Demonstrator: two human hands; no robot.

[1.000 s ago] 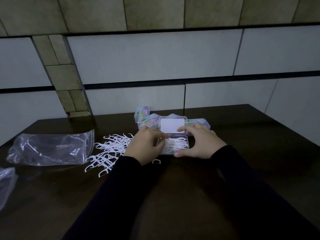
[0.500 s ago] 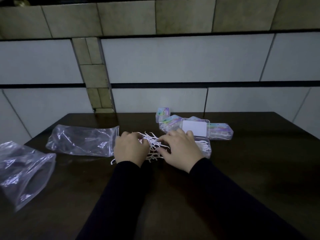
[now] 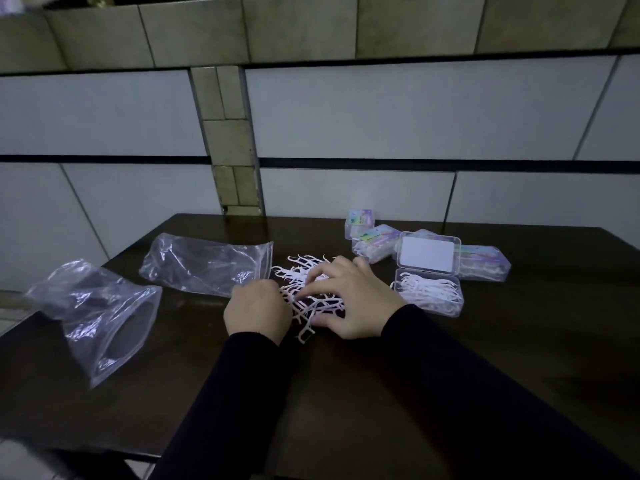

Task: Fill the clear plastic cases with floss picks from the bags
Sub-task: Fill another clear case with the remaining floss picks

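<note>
Dark brown wooden table (image 3: 485,393) stands against a wall (image 3: 398,112) of large pale panels with black seams. Olive-tan tiles (image 3: 228,140) form a vertical strip. Light dim.

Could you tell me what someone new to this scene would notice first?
Probably the pile of white floss picks at the table's centre, with both hands, left and right, gathering them. Just right of it sits an open clear case already holding picks, and two crumpled empty bags lie to the left.
</note>
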